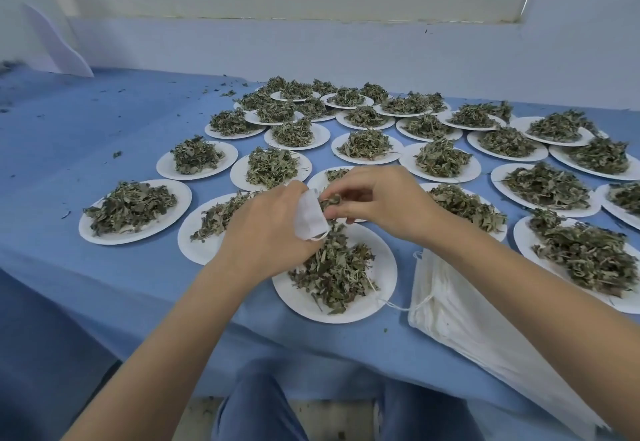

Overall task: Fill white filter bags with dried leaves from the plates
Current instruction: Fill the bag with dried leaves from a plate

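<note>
My left hand [266, 229] grips a small white filter bag [311, 215], its mouth turned to the right. My right hand [374, 199] pinches a tuft of dried leaves [330, 202] right at the bag's mouth. Both hands hover over the nearest white paper plate [384, 267], which carries a loose pile of dried green leaves [332, 267]. A stack of empty white filter bags [460, 305] with drawstrings lies on the table to the right of that plate, partly under my right forearm.
Several more paper plates heaped with dried leaves, such as one at the left [135, 212] and one at the right [585, 257], cover the blue tablecloth [86, 128]. Leaf crumbs are scattered at the far left. A pale wall stands behind; my knees show below the table's front edge.
</note>
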Demonstrator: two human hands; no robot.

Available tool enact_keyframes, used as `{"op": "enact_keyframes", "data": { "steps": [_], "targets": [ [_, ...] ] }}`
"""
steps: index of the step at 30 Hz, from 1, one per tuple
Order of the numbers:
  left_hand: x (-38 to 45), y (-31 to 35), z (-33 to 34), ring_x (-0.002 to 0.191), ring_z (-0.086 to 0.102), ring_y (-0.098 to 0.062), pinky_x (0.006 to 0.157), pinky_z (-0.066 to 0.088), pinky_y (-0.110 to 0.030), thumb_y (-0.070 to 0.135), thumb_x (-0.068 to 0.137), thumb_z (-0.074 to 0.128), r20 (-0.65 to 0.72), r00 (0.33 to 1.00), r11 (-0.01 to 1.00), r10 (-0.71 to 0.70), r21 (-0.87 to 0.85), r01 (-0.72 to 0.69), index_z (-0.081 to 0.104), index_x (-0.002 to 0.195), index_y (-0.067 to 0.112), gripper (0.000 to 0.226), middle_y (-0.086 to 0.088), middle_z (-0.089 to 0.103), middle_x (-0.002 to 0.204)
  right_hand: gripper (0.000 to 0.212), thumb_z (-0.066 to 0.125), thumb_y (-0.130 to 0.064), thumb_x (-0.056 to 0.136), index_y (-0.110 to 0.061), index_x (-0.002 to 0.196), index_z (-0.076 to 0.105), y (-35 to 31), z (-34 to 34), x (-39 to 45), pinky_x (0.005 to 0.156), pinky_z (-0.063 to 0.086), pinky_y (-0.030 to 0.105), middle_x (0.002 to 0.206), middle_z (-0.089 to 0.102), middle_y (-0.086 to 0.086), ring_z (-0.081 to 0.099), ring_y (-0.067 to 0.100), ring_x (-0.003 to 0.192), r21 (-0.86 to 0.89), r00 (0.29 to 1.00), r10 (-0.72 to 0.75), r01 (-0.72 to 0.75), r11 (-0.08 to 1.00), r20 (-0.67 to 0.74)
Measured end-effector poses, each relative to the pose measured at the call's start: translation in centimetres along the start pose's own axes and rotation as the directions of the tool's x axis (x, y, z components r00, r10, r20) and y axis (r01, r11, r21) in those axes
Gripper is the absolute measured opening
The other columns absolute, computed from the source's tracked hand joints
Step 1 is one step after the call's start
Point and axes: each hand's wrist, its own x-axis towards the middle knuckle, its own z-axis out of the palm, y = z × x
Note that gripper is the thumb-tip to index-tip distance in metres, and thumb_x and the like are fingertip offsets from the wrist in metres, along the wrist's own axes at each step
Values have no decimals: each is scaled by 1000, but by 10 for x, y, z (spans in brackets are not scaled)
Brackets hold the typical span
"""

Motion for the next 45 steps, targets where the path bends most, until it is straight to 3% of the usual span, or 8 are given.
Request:
{"op": "enact_keyframes", "data": {
  "steps": [5, 8, 12, 21, 29, 36, 41, 45],
  "targets": [
    [0, 8, -1, 87, 58, -29, 63, 35, -29, 37, 70, 66, -74, 994, 997, 81, 8, -81, 51, 109, 14, 48, -5, 62, 98, 24, 73, -7, 71, -18, 92, 73, -6, 7, 2, 67, 45, 8, 80, 72, -4, 60, -3, 69, -56, 1000, -16, 15, 998, -8],
    [1, 12, -3, 80, 56, -26, 58, 29, -29, 37, 70, 64, -77, 996, 999, 50, -18, -51, 48, 97, 14, 39, -1, 59, 89, 25, 73, -6, 71, -14, 94, 65, -9, 8, 3, 76, 54, 25, 81, 73, -2, 63, 1, 72, 82, 998, 53, -56, 995, 33],
    [2, 9, -2, 80, 56, -26, 58, 31, -28, 35, 71, 64, -74, 996, 999, 45, -25, -47, 49, 97, 14, 37, -1, 59, 90, 19, 69, -14, 76, -24, 92, 63, -13, 6, 6, 84, 51, 40, 85, 73, -6, 63, 5, 81, -8, 987, 42, -41, 999, 158],
    [-5, -6, -2, 83, 59, -28, 59, 32, -29, 53, 68, 55, -42, 998, 999, 47, 0, -47, 53, 104, 19, 49, 0, 62, 92, 9, 75, -25, 73, -24, 82, 73, -8, 4, 6, 60, 42, 11, 70, 67, -11, 56, -1, 62, -68, 997, -14, 20, 997, 76],
    [-13, -30, -3, 102, 55, -25, 71, 36, -30, 47, 72, 63, 70, 996, 994, -56, 98, 49, 45, 119, 25, 55, 2, 59, 112, 59, 60, -54, 78, -26, 129, 47, 9, 8, 6, 83, 41, 27, 112, 52, -1, 51, 15, 101, -474, 847, 187, 85, 876, 498],
    [-11, -28, 4, 97, 56, -24, 72, 37, -30, 44, 69, 64, 92, 996, 991, 5, 132, -17, 48, 115, 25, 52, 3, 59, 104, 34, 63, -41, 81, -24, 111, 61, 17, 20, 12, 72, 39, 22, 100, 67, 2, 52, 9, 81, -470, 908, 137, 72, 880, 396],
    [-11, -27, 5, 96, 56, -26, 71, 38, -33, 41, 67, 65, 116, 993, 990, 11, 136, -27, 48, 112, 24, 51, 1, 58, 100, 46, 62, -42, 81, -32, 124, 49, 18, 23, 9, 70, 41, 27, 78, 60, -5, 49, 12, 74, -476, 913, 121, 87, 875, 389],
    [-11, -26, 4, 97, 55, -26, 73, 38, -32, 40, 67, 66, 109, 994, 991, 9, 131, -23, 48, 112, 23, 51, 1, 58, 101, 31, 61, -36, 81, -27, 111, 63, 18, 27, 8, 75, 45, 27, 93, 68, 1, 55, 13, 81, -464, 922, 84, 110, 879, 378]
  ]
}}
